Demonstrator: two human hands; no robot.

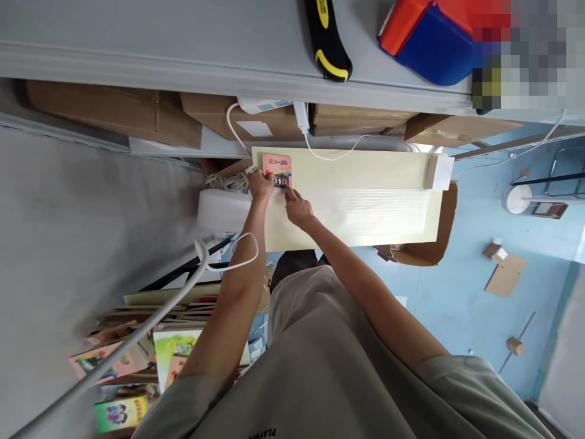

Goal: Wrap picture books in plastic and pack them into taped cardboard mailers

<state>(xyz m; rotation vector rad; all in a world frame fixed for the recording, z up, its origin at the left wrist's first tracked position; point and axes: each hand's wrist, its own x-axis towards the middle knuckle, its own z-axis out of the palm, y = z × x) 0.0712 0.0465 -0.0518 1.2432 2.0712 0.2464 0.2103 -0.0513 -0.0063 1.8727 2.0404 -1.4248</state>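
Note:
A pink booklet [277, 163] with a colourful picture and printed characters lies on the left end of a long pale-yellow board [361, 167]. My left hand [260, 185] is closed on the booklet's left edge, its thumb across the cover. At the lower right corner, my right hand [298, 208] has its fingertips pinched on the booklet; its lower fingers are curled. The undersides of both grips are hidden.
A black-and-yellow handled tool [328, 42] and a red-and-blue object [429, 46] lie on the grey shelf above. A small white box [440, 173] sits at the board's right end. A white cable [329, 158] crosses the board's far edge. Books [121, 413] are stacked lower left.

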